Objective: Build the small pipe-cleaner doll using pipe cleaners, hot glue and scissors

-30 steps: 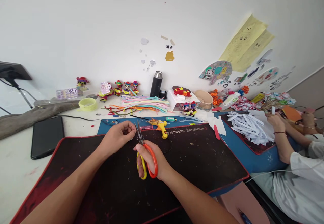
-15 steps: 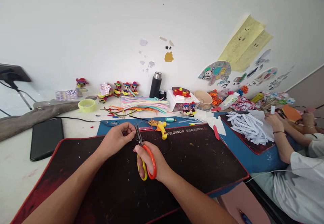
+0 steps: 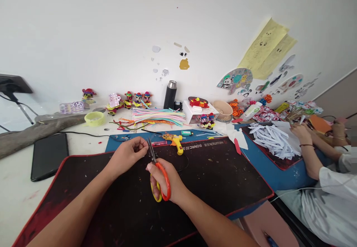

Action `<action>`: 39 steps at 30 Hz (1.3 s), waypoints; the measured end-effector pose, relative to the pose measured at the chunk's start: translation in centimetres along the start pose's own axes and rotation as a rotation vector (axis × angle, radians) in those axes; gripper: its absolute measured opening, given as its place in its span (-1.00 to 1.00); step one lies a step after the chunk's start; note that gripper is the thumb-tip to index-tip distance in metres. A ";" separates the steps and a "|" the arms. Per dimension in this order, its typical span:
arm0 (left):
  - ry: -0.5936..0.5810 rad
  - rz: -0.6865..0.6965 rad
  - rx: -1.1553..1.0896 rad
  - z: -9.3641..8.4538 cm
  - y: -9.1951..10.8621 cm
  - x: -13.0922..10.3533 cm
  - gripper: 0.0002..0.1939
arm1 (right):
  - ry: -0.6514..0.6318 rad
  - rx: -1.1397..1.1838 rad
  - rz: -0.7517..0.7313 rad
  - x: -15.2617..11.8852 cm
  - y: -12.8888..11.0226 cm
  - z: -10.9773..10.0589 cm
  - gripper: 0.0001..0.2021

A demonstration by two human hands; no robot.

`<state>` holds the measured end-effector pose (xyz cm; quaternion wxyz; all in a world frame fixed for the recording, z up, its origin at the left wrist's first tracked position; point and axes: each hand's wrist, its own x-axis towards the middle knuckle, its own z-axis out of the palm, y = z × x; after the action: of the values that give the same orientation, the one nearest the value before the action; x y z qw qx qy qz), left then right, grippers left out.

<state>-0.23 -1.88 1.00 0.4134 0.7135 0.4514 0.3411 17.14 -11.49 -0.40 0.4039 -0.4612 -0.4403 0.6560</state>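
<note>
My right hand [image 3: 164, 176] grips a pair of scissors [image 3: 167, 187] by its orange and yellow handles, with the narrow blades pointing up and away over the mat. Close to the blade tips, my left hand [image 3: 130, 153] is pinched, thumb against fingers; whatever it holds is too small or hidden to make out. Both hands hover above a black desk mat [image 3: 117, 206] with a red edge, dotted with tiny scraps. Just beyond the scissors lies a yellow glue gun [image 3: 177, 143].
Pastel pipe cleaners [image 3: 158, 116] lie along the back, near a black thermos [image 3: 170, 96] and small dolls [image 3: 138, 99]. Left are a tape roll [image 3: 95, 118] and a black tablet [image 3: 49, 156]. A co-worker's hand [image 3: 301, 133] works by white paper strips [image 3: 272, 141] at right.
The scissors have tilted slightly left, their blades a little nearer together. My left hand keeps its pinch almost in place. The whole view has shifted slightly.
</note>
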 end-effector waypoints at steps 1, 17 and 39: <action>-0.005 -0.001 0.005 0.0 0.0 0.0 -0.73 | -0.001 0.006 0.000 0.0 0.1 0.0 -0.39; 0.003 -0.063 -0.033 -1.4 0.6 0.3 -0.49 | 0.007 0.057 -0.004 -0.1 -0.1 0.0 -0.43; -0.177 -0.054 -0.025 -2.9 1.4 0.4 -0.55 | 0.067 -0.097 0.037 -0.7 -0.5 1.3 -0.70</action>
<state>-2.14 -1.06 3.52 0.4696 0.7232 0.4277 0.2712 16.14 -12.22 0.53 0.3832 -0.5101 -0.4492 0.6254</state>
